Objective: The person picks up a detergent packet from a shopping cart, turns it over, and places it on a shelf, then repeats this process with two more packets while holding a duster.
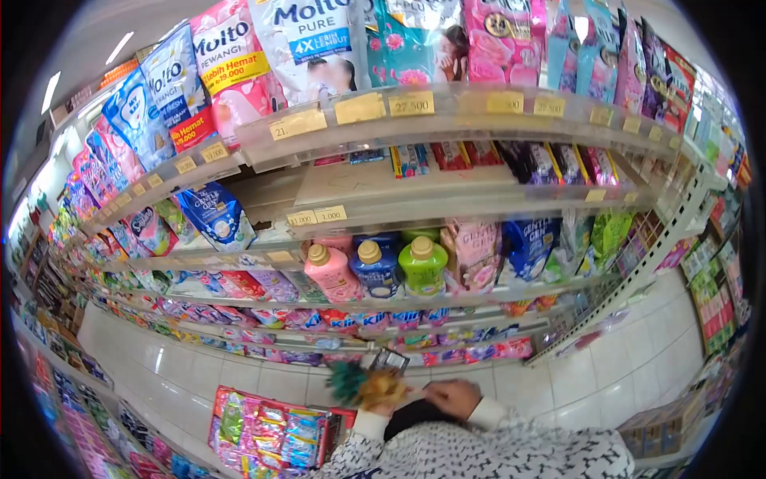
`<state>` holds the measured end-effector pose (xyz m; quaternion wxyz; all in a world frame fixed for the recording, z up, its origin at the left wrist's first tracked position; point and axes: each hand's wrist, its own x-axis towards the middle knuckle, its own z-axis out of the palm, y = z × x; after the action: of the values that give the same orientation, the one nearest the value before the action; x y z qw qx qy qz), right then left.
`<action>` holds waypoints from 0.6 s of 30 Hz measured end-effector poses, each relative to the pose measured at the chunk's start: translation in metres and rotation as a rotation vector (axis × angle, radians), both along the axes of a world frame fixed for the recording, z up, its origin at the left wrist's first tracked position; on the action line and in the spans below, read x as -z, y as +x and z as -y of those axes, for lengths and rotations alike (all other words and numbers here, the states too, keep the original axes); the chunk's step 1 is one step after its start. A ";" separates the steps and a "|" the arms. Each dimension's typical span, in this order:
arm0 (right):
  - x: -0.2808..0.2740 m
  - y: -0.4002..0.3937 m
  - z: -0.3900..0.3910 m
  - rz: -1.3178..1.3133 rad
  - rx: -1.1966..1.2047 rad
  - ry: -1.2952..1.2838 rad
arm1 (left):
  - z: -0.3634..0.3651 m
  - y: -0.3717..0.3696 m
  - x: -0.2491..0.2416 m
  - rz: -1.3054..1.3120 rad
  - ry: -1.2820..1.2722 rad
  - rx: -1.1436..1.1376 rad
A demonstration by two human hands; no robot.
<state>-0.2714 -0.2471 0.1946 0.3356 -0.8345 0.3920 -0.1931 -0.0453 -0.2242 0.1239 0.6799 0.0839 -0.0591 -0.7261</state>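
Observation:
Low in front of my body, at the bottom middle of the head view, my left hand point(377, 405) is mostly hidden by a bunched yellow-brown cloth point(381, 388) with a green fluffy part point(345, 382) beside it. The left fingers are too hidden to make out. My right hand point(453, 397) is closed next to it, near the cloth, its fingers curled; what they hold, if anything, is too small to tell. A dark object point(388, 361) with a pale frame lies just beyond the cloth.
Shelves of pouches point(311, 48) rise ahead, with price tags along their edges. Pink, blue and green bottles point(423, 267) stand on a middle shelf. A red basket or crate point(271, 429) of colourful packets is at lower left. Cartons point(662, 427) are at lower right.

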 end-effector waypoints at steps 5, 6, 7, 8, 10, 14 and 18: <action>0.024 -0.021 0.048 0.136 0.416 -0.001 | 0.016 0.009 -0.038 -0.225 0.126 -0.126; 0.018 -0.020 0.051 0.149 0.489 0.035 | 0.018 0.006 -0.050 -0.270 0.164 -0.191; 0.019 -0.016 0.047 0.211 0.498 0.100 | 0.015 0.006 -0.053 -0.246 0.162 -0.206; 0.021 -0.011 0.037 0.255 0.375 0.096 | 0.006 0.002 -0.057 0.389 0.156 -0.380; 0.021 0.001 0.018 0.343 0.126 0.080 | -0.009 -0.004 -0.056 1.346 0.067 -0.559; 0.063 -0.002 0.024 0.247 0.077 0.059 | -0.012 0.006 -0.019 0.889 0.025 -0.304; 0.029 -0.015 0.049 0.207 0.434 0.036 | -0.006 0.007 -0.029 -0.161 0.202 -0.141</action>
<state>-0.2864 -0.2961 0.1661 0.3394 -0.7004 0.5291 -0.3383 -0.0382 -0.2179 0.1524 0.7200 0.0973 0.0748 -0.6831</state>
